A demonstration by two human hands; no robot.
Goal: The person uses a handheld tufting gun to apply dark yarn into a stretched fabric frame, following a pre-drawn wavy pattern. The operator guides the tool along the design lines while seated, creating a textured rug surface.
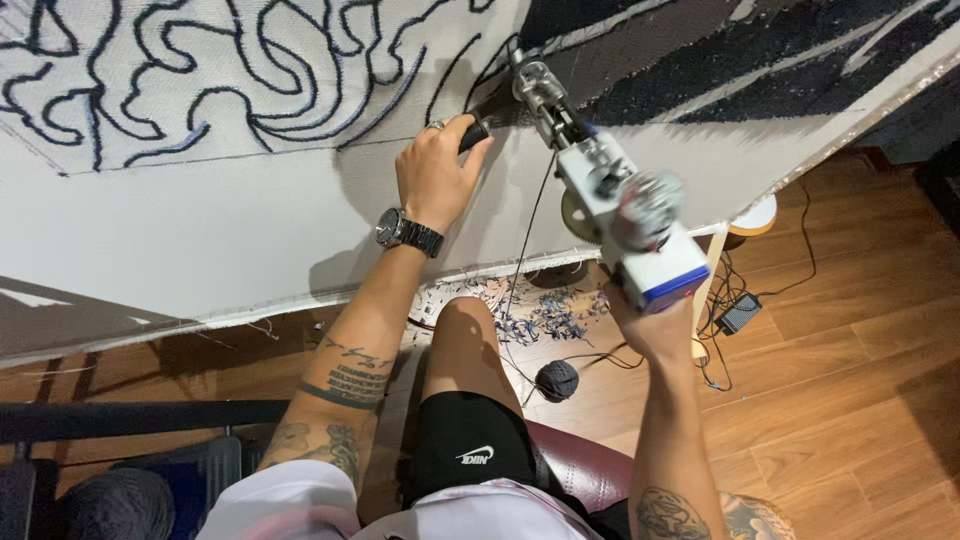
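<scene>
From the head camera, the left hand [437,176] was curled tight around the black front handle [474,134] of a tufting gun [610,200]. The right hand [655,325] gripped the gun's back end from below. The gun's tip pressed against the white cloth [230,215] with dark swirly lines. A yarn ball [557,380] lay on the wooden floor [850,400].
</scene>
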